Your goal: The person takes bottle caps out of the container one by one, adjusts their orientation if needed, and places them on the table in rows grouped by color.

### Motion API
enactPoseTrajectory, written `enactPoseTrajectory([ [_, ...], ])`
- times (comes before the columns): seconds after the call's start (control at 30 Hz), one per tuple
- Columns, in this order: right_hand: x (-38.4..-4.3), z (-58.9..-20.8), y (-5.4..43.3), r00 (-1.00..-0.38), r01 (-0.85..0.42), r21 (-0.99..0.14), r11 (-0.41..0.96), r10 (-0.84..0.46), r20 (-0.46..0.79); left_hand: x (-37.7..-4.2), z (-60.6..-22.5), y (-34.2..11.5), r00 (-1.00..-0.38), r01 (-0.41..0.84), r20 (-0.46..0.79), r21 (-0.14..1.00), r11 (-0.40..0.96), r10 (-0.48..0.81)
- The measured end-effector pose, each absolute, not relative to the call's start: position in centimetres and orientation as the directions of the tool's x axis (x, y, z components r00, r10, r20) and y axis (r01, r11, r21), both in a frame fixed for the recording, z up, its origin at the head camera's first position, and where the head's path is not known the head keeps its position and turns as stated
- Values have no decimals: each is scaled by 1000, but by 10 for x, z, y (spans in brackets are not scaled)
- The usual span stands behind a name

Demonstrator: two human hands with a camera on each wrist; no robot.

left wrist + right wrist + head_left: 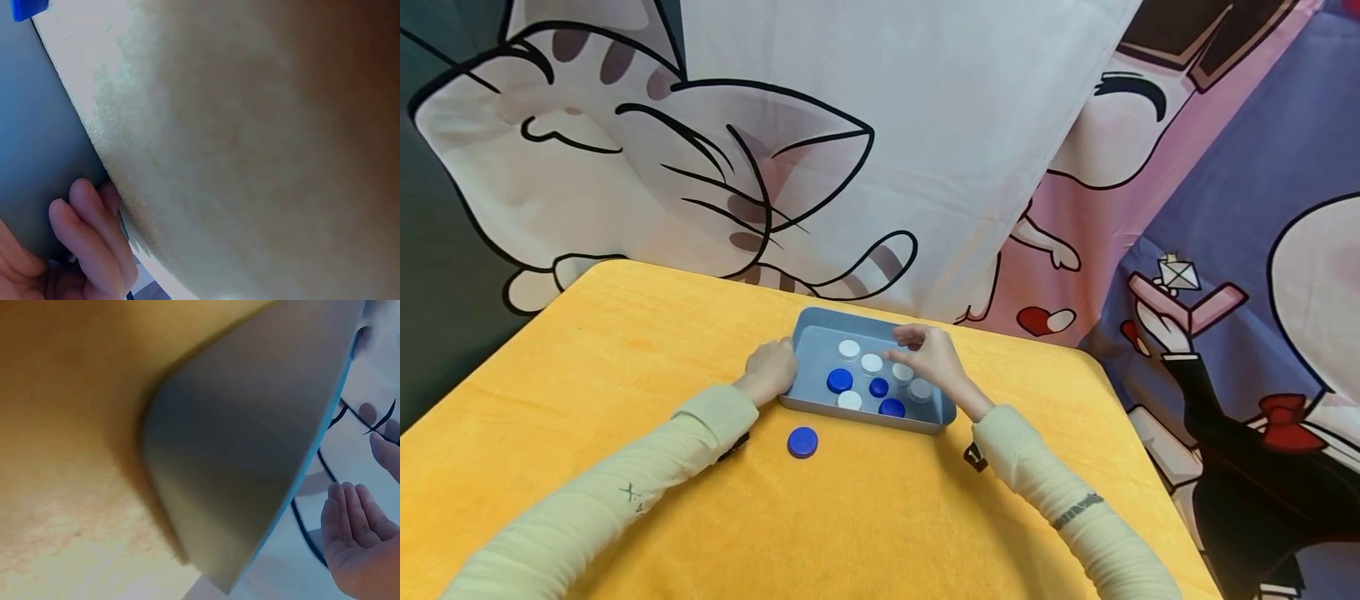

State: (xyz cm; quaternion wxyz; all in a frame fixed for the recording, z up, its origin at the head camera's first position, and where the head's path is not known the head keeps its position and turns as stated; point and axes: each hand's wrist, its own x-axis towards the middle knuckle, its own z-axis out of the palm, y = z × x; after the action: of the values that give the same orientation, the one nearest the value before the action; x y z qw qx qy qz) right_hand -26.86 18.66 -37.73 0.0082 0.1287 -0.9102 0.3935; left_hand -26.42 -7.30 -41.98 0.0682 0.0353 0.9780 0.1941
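A blue-grey rectangular tray lies on the table, with several round white caps and blue caps inside. My left hand grips the tray's left side; in the left wrist view its fingers curl at the tray's edge. Over the tray's right half hovers my right hand, thumb and fingers apart, with nothing visible between them. The right wrist view shows its fingers fairly straight above the rim. Outside the tray, one blue cap lies in front of its near wall.
A yellow cloth-covered table carries everything. Behind it hangs a curtain printed with a cartoon cat and figures. The tray's low walls stand around the caps.
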Motion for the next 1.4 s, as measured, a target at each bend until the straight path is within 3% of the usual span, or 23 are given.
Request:
enactPoseTrajectory([
  [0.73, -278, -407, 213, -985, -155, -632, 760, -168, 39, -263, -421, -73, -990, 48, -104, 399, 916, 98],
  [1.4, -276, -414, 213, -979, -174, -538, 825, -203, 7, -263, -420, -72, -990, 53, -101, 383, 922, 99],
])
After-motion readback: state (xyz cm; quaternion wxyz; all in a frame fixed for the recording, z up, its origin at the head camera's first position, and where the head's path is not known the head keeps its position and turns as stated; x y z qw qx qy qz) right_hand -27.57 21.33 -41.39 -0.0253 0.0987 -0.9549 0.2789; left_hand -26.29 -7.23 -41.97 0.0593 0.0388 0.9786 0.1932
